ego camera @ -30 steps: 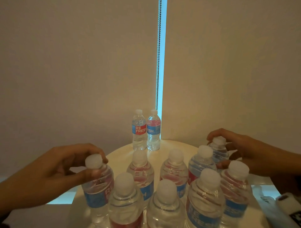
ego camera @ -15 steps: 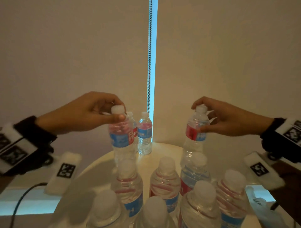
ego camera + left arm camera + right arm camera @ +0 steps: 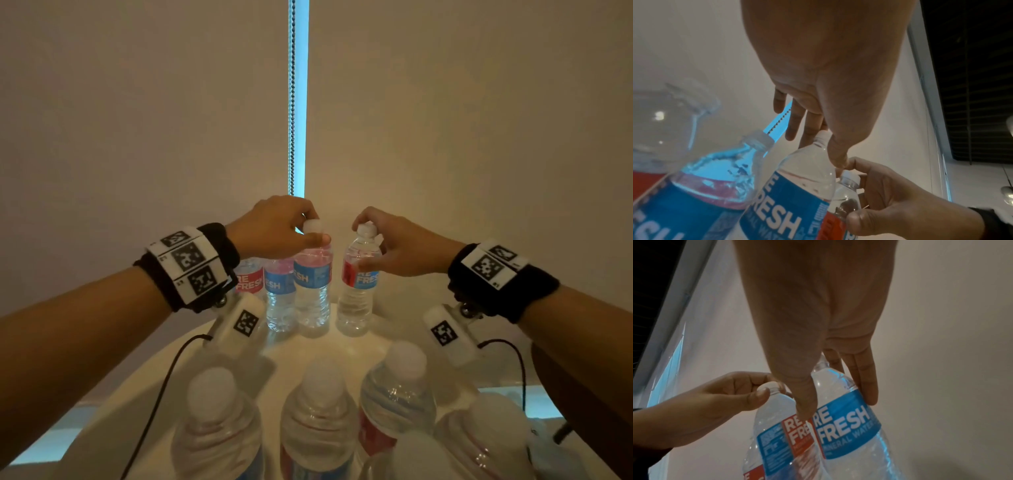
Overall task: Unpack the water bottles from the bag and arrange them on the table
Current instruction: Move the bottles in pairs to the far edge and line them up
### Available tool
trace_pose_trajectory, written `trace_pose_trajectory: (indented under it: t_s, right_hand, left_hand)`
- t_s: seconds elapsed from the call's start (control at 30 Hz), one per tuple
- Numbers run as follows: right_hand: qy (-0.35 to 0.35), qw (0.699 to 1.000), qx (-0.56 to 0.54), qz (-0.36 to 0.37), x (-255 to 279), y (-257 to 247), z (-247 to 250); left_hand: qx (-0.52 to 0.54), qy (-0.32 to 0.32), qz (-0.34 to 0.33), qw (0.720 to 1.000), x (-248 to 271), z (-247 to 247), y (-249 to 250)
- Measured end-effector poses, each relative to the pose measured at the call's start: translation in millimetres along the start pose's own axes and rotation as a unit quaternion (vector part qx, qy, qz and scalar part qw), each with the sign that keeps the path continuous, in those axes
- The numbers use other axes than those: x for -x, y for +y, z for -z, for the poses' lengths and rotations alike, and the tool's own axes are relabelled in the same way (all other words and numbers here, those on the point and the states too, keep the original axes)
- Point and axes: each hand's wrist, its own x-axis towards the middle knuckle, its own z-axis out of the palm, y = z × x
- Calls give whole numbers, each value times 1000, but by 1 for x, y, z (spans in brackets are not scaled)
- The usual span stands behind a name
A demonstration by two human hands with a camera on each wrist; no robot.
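Observation:
Clear water bottles carry blue and red "REFRESH" labels. My left hand (image 3: 313, 229) pinches the white cap of one bottle (image 3: 313, 287), and my right hand (image 3: 362, 246) grips the neck and shoulder of another bottle (image 3: 356, 294). Both bottles are upright, side by side, with their bases down at the far part of the round white table (image 3: 342, 347). Two more bottles (image 3: 278, 294) stand just left of them. The left wrist view shows my left fingers (image 3: 809, 129) on the cap. In the right wrist view my right fingers (image 3: 865, 378) wrap the bottle (image 3: 849, 420).
Several more bottles (image 3: 318, 411) crowd the near part of the table, close under my forearms. Pale roller blinds hang right behind the table, with a bead chain (image 3: 292, 102) in the bright gap between them. Thin black cables (image 3: 161, 394) hang from the wrist cameras.
Both hands lifted a bottle each from the near group, carried them away from me over the others, and lowered them beside the two bottles at the back.

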Motion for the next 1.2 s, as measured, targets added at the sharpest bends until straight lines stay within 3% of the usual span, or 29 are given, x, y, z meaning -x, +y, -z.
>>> trace_pose_trajectory:
  t_s: [0.27,0.6,0.97,1.2]
  right_hand:
    - [-41,999,-26,-6,-18,12,-21]
    - [-37,998,-46,-15,-20,17,-21]
    - [-28,999,-46,-3,-13,19,-24]
    - [-26,999,-7,-31,-4,19,-18]
  left_hand:
    - [-136,-24,34,990,-18,-28,5]
    - [-88,-31,70,993,-18,-38,2]
    - [-80,-25,62,995,-8,-35,1]
    - [-41,43,69,996,18,-3,6]
